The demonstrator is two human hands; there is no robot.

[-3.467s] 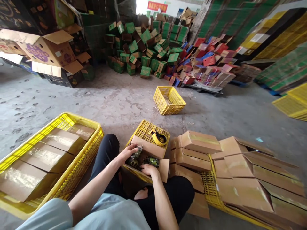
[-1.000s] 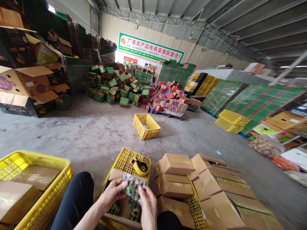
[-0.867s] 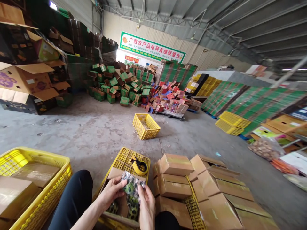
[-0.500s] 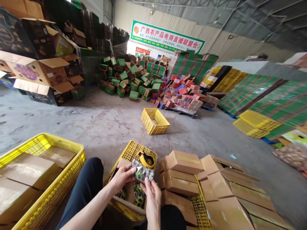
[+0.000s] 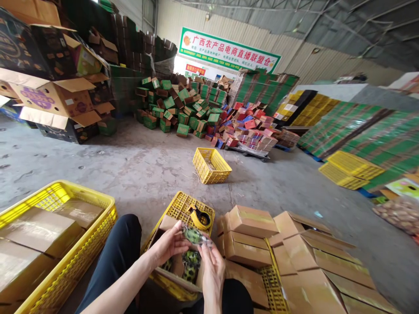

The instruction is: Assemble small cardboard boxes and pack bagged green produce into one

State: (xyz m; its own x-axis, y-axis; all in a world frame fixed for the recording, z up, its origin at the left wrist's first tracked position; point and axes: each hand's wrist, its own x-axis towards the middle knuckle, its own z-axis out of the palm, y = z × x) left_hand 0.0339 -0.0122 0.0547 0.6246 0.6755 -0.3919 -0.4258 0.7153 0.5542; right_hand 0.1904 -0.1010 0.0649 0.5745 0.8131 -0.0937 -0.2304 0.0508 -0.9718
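Between my left hand [image 5: 167, 245] and my right hand [image 5: 212, 261] is a clear plastic packet [image 5: 193, 235] with something green and dark-spotted inside. The fingers of both hands pinch its opposite ends. Below them sits an open cardboard box [image 5: 177, 264], holding more green-and-black packets [image 5: 191, 264]; my hands and forearms hide part of it. This box rests on a yellow crate [image 5: 179, 204] with a perforated surface. Just beyond the held packet, a yellow-and-black tape dispenser [image 5: 200, 217] lies on the crate.
At left stands a yellow crate [image 5: 109, 213] of closed cartons. Taped cartons [image 5: 252, 220] are stacked on the right, beside more brown boxes [image 5: 310, 279]. Farther ahead, another yellow crate [image 5: 212, 174] sits on the concrete floor, before heaped green boxes [image 5: 168, 103].
The packet has turned in my hands, showing more of its green contents. My right hand has shifted slightly right, and my left fingers have spread along the packet's end.
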